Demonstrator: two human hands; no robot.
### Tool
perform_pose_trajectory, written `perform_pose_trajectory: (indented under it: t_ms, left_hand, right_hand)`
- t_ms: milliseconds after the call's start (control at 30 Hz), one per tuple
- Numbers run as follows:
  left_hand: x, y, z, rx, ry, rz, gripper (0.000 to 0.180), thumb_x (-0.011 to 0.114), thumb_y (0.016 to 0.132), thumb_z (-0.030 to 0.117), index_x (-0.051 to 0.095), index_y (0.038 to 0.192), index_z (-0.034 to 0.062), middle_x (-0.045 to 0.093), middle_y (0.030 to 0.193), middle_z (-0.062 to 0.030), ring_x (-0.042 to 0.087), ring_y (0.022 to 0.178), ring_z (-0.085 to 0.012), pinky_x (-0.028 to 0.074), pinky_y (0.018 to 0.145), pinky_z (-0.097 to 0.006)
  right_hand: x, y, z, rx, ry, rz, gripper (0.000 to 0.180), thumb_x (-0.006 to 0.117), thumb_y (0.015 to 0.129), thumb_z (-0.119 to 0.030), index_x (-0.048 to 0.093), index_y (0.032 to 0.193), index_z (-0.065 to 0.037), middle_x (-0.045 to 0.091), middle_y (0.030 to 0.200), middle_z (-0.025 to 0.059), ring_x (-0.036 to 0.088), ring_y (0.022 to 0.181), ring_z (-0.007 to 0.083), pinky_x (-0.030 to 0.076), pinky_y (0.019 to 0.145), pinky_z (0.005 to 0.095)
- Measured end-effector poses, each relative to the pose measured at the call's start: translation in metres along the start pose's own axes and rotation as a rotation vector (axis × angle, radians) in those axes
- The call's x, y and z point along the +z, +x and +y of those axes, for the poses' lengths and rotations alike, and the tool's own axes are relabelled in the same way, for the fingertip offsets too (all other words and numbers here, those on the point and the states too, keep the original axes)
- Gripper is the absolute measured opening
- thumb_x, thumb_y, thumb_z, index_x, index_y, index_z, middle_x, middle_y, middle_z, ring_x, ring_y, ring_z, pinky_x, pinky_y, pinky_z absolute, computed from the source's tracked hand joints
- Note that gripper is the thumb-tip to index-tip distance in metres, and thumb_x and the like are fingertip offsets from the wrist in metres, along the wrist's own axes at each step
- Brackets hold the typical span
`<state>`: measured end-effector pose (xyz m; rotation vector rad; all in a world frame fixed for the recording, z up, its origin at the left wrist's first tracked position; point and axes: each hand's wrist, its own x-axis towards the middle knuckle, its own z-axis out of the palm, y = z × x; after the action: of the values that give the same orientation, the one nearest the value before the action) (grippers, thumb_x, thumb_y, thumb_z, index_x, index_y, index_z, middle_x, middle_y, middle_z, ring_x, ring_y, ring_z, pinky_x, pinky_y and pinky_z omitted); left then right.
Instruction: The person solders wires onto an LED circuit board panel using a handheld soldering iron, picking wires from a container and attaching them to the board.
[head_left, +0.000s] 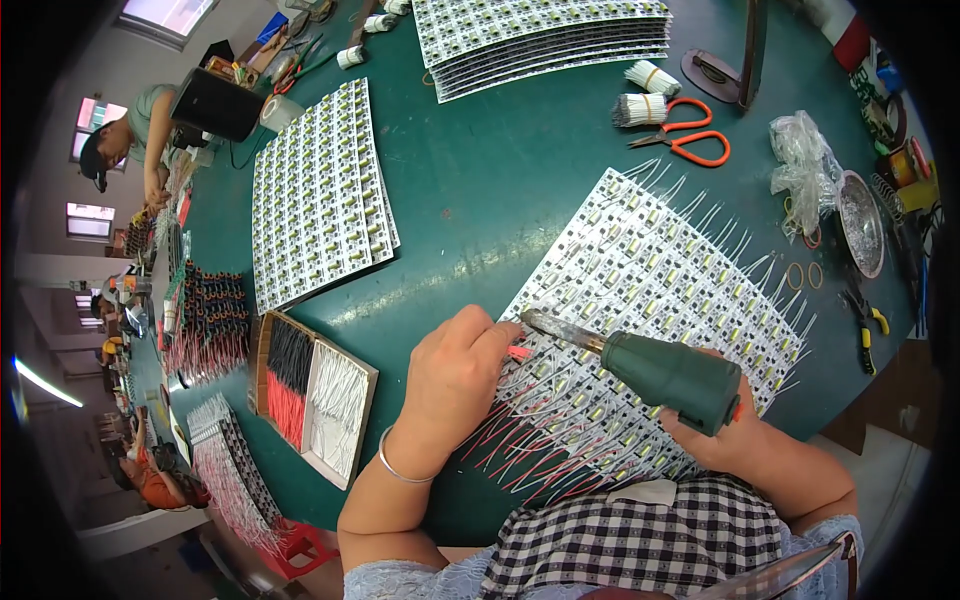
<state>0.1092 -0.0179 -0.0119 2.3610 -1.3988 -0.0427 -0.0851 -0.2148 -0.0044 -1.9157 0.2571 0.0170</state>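
Note:
In my right hand (pixel 715 420) is a green-bodied soldering gun (pixel 670 375), its metal tip pointing left to the board's left edge. My left hand (pixel 460 360) is closed in a pinch beside that tip, and a small red piece shows at the fingertips. What exactly the fingers hold is too small to make out. Under both hands lies a white circuit board panel (pixel 640 270), set at a slant and covered in rows of small parts. Thin white wires stick out along its far right edge. Red and white wires fringe its near left edge.
Left of my hands stands a box (pixel 372 400) of black, red and white wires. Beyond it lie more panels (pixel 315 200) and a panel stack (pixel 540 45). Orange-handled scissors (pixel 690 135), wire bundles (pixel 640 108), a metal dish (pixel 860 225) and pliers (pixel 865 325) lie right. Co-workers sit far left.

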Motion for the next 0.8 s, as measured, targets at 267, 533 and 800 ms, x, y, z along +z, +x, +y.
perform_pose_trajectory:
  t_ms: [267, 533, 800]
  left_hand:
    - [-0.002, 0.002, 0.002, -0.003, 0.028, -0.047, 0.022, 0.066, 0.064, 0.000, 0.067, 0.083, 0.0098, 0.050, 0.069, -0.0045, 0.055, 0.062, -0.0221, 0.045, 0.054, -0.032]
    - [-0.007, -0.002, 0.004, -0.026, 0.012, -0.056, 0.022, 0.065, 0.065, -0.002, 0.067, 0.083, 0.0095, 0.052, 0.071, -0.0052, 0.055, 0.063, -0.0222, 0.045, 0.054, -0.032]
    - [-0.047, -0.012, 0.016, -0.092, 0.024, 0.284, 0.031, 0.064, 0.063, -0.005, 0.066, 0.091, 0.0074, 0.054, 0.073, -0.0067, 0.054, 0.059, -0.0214, 0.044, 0.051, -0.032]
  right_hand:
    - [-0.002, -0.010, 0.006, 0.151, 0.191, 0.126, 0.026, 0.066, 0.071, -0.005, 0.061, 0.097, -0.001, 0.061, 0.091, 0.0122, 0.060, 0.082, 0.0281, 0.046, 0.078, 0.0363]
    - [0.000, -0.016, 0.007, 0.150, 0.316, 0.138, 0.025, 0.064, 0.072, -0.002, 0.061, 0.097, 0.000, 0.061, 0.088, 0.0102, 0.062, 0.082, 0.0245, 0.047, 0.074, 0.0349]
    - [-0.013, -0.032, 0.016, 0.075, 0.376, 0.153, 0.041, 0.055, 0.088, -0.023, 0.049, 0.120, 0.002, 0.057, 0.107, 0.0135, 0.059, 0.064, 0.0153, 0.049, 0.056, 0.0274]
